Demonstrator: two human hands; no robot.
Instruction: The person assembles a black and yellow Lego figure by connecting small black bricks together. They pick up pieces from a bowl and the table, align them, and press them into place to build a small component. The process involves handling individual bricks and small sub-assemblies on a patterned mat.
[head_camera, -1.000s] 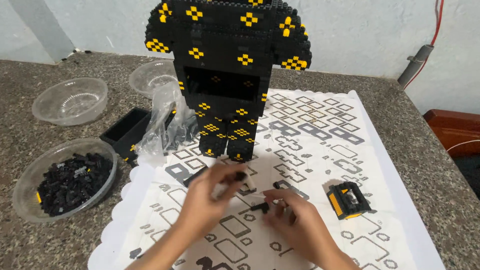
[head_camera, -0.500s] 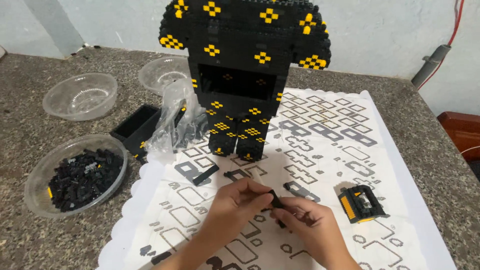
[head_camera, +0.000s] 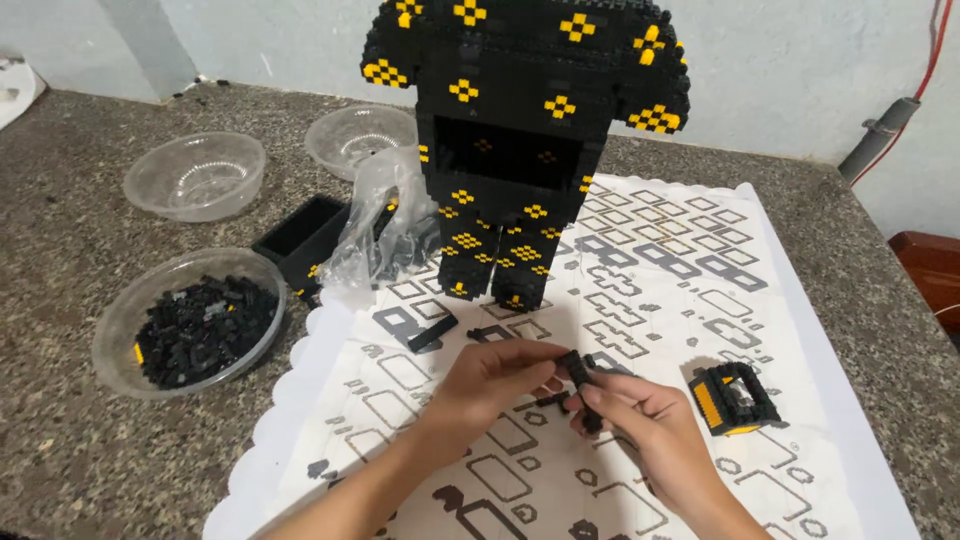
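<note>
A tall black figure built of small plastic bricks and dotted with yellow cross patterns (head_camera: 520, 150) stands headless on a white scalloped mat printed with grey and black outline shapes (head_camera: 650, 270), its torso showing an open rectangular cavity and its two legs planted near the mat's far edge; judging by that gap and the loose stock still on hand, the build looks well advanced but not finished. The mat covers part of a speckled grey-brown stone counter (head_camera: 70, 440) set against a pale blue-grey wall (head_camera: 800, 60), where a grey pipe with a red cable (head_camera: 885, 135) runs down at the right. To the left sit a clear plastic bowl heaped with black bricks (head_camera: 190, 325), two clear plastic bowls without bricks (head_camera: 200, 175), an open black box (head_camera: 305, 240) and a crumpled clear plastic bag (head_camera: 385, 225). A small black-and-yellow brick sub-assembly (head_camera: 735, 398) waits on the mat at the right. At the near edge, the person's left hand (head_camera: 495, 380) and right hand (head_camera: 645, 430) meet over the mat, fingertips of both pinched on a short black strip of joined bricks (head_camera: 578, 378) held just above the surface, in front of the figure's feet.
</note>
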